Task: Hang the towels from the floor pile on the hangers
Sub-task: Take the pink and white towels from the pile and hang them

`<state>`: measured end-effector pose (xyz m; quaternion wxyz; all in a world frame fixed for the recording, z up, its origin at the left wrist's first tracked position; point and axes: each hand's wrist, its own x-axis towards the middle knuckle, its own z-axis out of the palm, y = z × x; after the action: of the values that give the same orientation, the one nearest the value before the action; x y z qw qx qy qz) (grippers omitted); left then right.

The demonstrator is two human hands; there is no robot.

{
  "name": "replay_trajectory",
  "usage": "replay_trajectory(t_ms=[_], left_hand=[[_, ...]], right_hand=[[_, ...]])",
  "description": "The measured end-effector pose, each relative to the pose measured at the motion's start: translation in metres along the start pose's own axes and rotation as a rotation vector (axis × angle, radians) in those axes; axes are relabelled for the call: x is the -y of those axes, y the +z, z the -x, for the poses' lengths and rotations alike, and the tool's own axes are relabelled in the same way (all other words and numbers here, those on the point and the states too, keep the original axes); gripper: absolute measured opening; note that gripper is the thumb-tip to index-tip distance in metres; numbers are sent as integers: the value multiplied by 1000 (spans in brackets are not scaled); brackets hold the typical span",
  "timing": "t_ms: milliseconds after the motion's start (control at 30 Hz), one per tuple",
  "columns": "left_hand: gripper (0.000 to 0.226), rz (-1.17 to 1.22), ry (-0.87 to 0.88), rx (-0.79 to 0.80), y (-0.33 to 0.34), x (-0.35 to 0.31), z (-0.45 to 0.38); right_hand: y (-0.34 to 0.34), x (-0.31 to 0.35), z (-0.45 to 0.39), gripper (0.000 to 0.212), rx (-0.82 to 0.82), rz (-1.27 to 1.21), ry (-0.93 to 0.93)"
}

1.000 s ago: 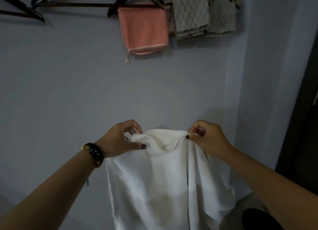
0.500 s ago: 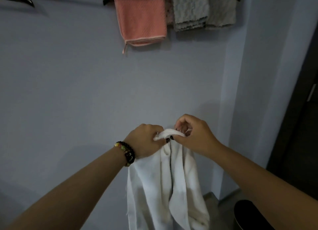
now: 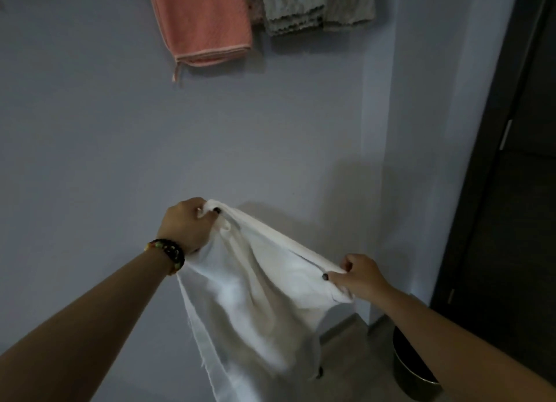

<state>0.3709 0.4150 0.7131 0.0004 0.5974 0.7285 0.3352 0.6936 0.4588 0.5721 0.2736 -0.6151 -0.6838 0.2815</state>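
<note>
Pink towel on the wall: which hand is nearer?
Left. The left hand grips the white towel almost directly below the pink towel; the right hand sits lower and further right.

— What's behind there?
— A plain pale lilac wall [image 3: 90, 131], dimly lit (shadows soft and grey), turning a corner to the right.
— And further right?
— A dark door [image 3: 517, 191], with tan floor [image 3: 349, 344] and a dark round bin [image 3: 412, 371] below

left wrist: dark beaded bracelet [image 3: 168, 252], some coloured beads | nails: dark polish | forearms: bare
</note>
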Motion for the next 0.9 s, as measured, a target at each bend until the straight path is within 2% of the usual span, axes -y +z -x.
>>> replay_trajectory(t_ms=[100,167,200,300,367,400,467,567,667,767,900], left_hand=[[19,-11,-75,-24,5,20,-1],[20,-11,-124,-36,7,31,-1],[21,-9,-142,-43,7,36,-1],[23,-20,-173,-61,5,50,-3],[24,-25,-196,-68,2,60,-5],[24,-26,-209,-67,-1,65,-6],[20,-18,-220,-50,-4,77,-4],[13,-15,-177,-8,-5,85,3],[8,29,-186,-9,-5,88,11],[10,98,-256,-67,-13,109,22],[25,87,-325,-36,-26,147,40]], right_hand=[[-17,6,-17,47,1,35,31],[-30,19,-23,47,51,-75,85],[-37,26,-26,43,108,-216,145],[-54,44,-32,10,414,-621,375],[-62,51,-39,9,547,-739,413],[-63,54,-44,11,555,-743,386],[-65,61,-53,17,429,-545,255],[-73,76,-68,28,47,-35,17],[-78,82,-87,16,-173,186,-108],[-85,74,-105,23,-297,334,-98],[-93,48,-114,29,-391,294,63]])
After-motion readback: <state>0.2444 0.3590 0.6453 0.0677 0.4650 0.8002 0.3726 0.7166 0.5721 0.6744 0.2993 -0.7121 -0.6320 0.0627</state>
